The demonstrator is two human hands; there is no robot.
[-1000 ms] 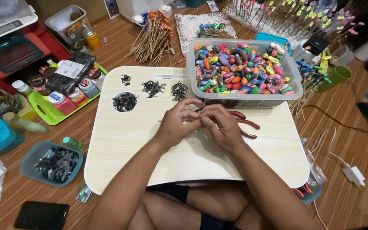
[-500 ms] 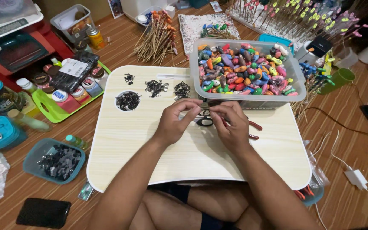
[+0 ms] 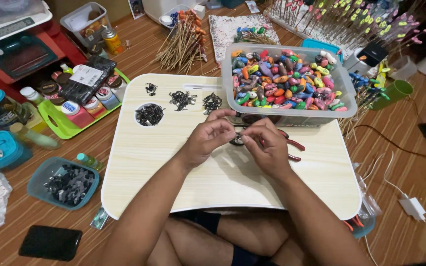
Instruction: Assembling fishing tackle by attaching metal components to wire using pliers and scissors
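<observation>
My left hand [image 3: 209, 139] and my right hand [image 3: 266, 143] meet over the middle of a pale wooden lap table [image 3: 208, 182]. Between their fingertips they pinch a small dark metal ring piece [image 3: 238, 138]. Red-handled pliers [image 3: 292, 145] lie on the table just right of my right hand. A clear plastic tub [image 3: 343, 101] full of colourful beads stands at the table's far right. Small piles of dark metal parts [image 3: 182, 100] lie at the far left of the table, one pile in a round cup hole [image 3: 149, 114].
A green tray [image 3: 60, 125] of small jars sits left of the table. A teal tub [image 3: 65, 184] of dark parts and a black phone [image 3: 50, 242] lie on the wooden floor at the left. Wooden sticks [image 3: 181, 42] lie beyond. A white charger [image 3: 412, 207] lies right.
The view has shifted slightly. My hands stay together over the table's middle, working the small metal piece, now a little nearer the tub.
</observation>
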